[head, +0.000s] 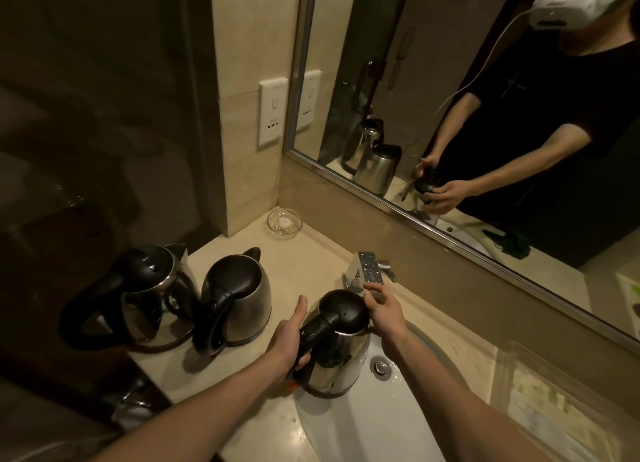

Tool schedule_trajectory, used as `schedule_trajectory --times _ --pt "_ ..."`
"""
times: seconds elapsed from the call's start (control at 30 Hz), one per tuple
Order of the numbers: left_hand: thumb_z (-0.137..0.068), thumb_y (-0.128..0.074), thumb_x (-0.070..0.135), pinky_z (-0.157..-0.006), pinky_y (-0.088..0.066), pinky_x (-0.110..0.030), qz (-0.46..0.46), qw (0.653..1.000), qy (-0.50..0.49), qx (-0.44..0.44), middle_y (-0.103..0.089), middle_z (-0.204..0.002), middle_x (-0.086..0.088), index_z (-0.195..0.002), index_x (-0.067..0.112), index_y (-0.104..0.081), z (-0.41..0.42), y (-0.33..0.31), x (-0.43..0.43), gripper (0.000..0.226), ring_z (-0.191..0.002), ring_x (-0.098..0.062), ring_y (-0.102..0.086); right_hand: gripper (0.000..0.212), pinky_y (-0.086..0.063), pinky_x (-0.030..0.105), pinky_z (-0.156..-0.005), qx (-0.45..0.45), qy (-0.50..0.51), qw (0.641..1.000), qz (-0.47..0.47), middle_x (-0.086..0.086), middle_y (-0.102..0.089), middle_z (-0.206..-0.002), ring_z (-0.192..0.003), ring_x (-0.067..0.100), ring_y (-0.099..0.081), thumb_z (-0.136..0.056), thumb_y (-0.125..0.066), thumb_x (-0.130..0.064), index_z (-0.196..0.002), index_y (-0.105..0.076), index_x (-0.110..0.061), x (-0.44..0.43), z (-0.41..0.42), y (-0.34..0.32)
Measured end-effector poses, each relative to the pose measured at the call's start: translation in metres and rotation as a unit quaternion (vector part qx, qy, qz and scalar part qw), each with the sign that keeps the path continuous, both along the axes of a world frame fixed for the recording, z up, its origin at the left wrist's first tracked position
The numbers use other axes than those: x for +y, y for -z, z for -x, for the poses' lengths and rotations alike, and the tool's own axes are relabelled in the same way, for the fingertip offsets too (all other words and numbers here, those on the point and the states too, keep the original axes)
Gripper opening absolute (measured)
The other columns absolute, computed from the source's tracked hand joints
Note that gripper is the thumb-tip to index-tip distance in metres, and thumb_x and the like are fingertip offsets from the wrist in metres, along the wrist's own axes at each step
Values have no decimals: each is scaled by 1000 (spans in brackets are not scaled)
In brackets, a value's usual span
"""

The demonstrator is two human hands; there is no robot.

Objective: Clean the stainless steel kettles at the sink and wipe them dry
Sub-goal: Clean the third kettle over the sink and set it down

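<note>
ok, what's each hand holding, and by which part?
Left hand grips the black handle of the black-lidded stainless steel kettle. Right hand touches the far rim of its lid; whether it grips is unclear.

You have three kettles here: the held kettle (343,357), the middle kettle (242,299) and the left kettle (149,299). Count one sink (398,423), one tap (369,271), one drain plug (381,368), one glass dish (284,222), one socket plate (273,112), one mirror (450,81). Your hands number two: left hand (289,337), right hand (386,309).
</note>
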State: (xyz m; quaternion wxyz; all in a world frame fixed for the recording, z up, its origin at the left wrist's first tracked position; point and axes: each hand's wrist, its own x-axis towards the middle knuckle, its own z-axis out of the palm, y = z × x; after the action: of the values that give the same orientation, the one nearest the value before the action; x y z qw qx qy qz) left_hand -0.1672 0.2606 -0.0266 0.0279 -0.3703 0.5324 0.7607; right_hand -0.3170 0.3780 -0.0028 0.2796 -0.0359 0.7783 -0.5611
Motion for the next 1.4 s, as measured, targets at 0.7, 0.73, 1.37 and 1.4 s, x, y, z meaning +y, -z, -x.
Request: schedule_trajectory --times 0.7,0.73,1.37,1.4 --pt "-97 -44 58 -97 -36 -49 -90 979 -178 50 -44 -139 -41 -149 -9 -32 25 -30 -53 86 -130 -56 -40 26 -43 44 -91 14 -1 999 34 1 -65 -103 -98 17 -55 -97 -50 -39 -106 -63 -19 -87 31 -25" --pt "-96 -45 58 -98 -36 -50 -88 979 -177 49 -45 -139 -39 -149 -5 -34 26 -30 -54 83 -130 -56 -41 27 -44 43 -89 12 -3 999 34 1 -65 -103 -97 17 -55 -97 -49 -39 -106 -63 -19 -88 33 -25" --pt "-84 -46 70 -38 -35 -22 34 990 -118 73 -50 -50 -1 -63 12 -46 -68 -33 -22 62 -40 -14 -48 24 -45 37 -74 0 13 998 55 6 -63 -113 -109 33 -54 -100 -45 -29 -106 -64 -14 -46 -55 -25" --pt "-81 -45 71 -38 -32 -22 43 990 -112 75 -49 -48 0 -61 12 -46 -76 -31 -19 63 -37 -14 -45 24 -44 35 -71 -1 11 998 59 6 -63 -112 -108 32 -55 -100 -45 -28 -107 -63 -14 -43 -62 -25"
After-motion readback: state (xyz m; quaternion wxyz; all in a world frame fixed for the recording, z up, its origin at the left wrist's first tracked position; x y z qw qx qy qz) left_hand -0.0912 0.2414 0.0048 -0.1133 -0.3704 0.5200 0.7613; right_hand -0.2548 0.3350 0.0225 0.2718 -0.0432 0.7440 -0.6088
